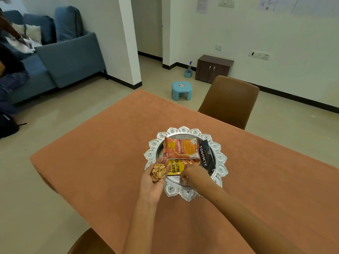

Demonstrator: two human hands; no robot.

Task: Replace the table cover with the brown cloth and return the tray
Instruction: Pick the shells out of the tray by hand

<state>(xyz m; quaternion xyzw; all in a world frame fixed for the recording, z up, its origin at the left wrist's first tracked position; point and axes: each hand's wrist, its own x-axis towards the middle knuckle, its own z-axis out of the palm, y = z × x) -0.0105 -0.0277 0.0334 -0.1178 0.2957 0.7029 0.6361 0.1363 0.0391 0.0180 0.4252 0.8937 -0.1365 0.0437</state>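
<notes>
Two hands work over the silver tray (222, 159), which sits on the brown cloth (102, 153) covering the desk, toward the desk's near edge and about midway along it. Left hand (156, 177) lies palm up at the tray's left rim, fingers straight, carrying a small heap of nut shells (158, 172). Inside the tray lie an orange snack packet (181, 148) at the far side, a yellow nut packet (175, 167) nearer, and a black almonds packet (206, 155) on the right. Right hand (192, 176) reaches into the tray's near part, fingers curled downward; its grip is hidden, so whether it pinches anything I cannot tell. A brown chair (231, 99) stands at the desk's far right edge.
</notes>
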